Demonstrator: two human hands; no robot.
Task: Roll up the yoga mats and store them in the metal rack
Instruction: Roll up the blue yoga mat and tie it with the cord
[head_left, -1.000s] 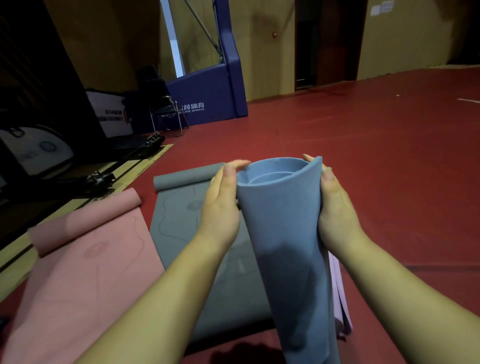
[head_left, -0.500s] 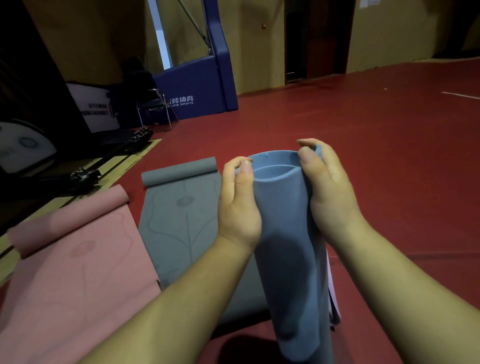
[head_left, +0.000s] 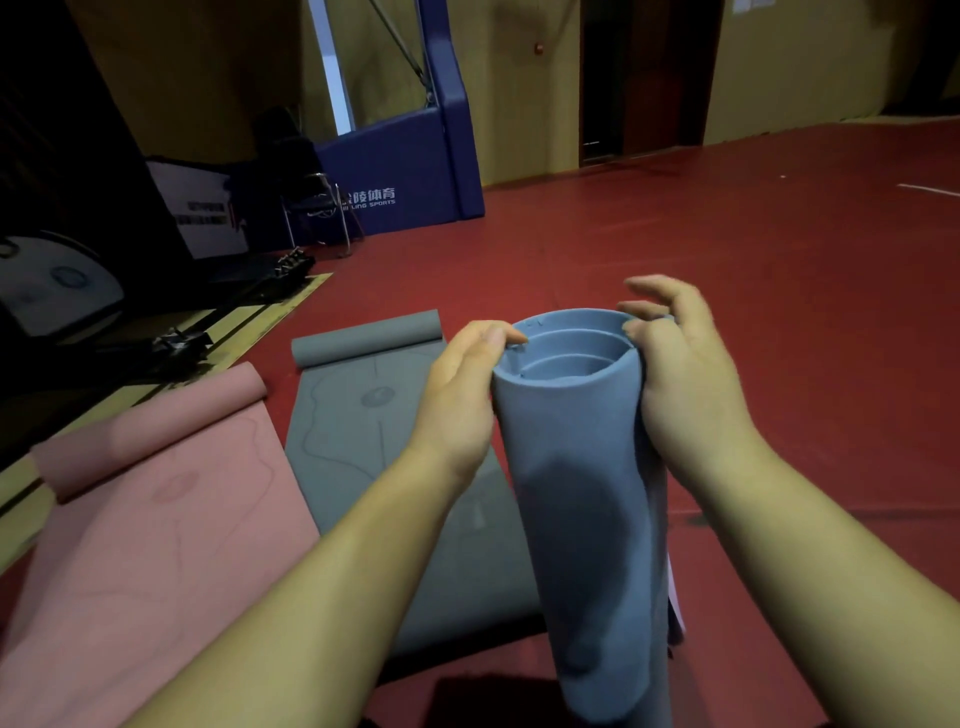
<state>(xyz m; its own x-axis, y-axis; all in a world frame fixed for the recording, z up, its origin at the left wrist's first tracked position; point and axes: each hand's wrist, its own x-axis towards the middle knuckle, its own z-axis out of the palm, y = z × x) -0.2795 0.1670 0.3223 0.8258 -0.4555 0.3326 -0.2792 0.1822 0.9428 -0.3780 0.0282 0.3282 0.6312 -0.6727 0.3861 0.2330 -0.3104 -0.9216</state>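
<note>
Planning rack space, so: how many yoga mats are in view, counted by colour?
blue mat: 1, rolled, gripped by left hand and right hand
grey mat: 1, on the floor, far end rolled
pink mat: 1, on the floor, far end rolled
Total: 3
A pale edge behind the blue mat is unclear, not counted.

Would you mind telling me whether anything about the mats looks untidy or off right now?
Yes: the blue mat, held upright between the left hand and right hand, is rolled loosely, with open gaps between its layers at the top. The grey mat and pink mat lie mostly flat, only their far ends curled.
</note>
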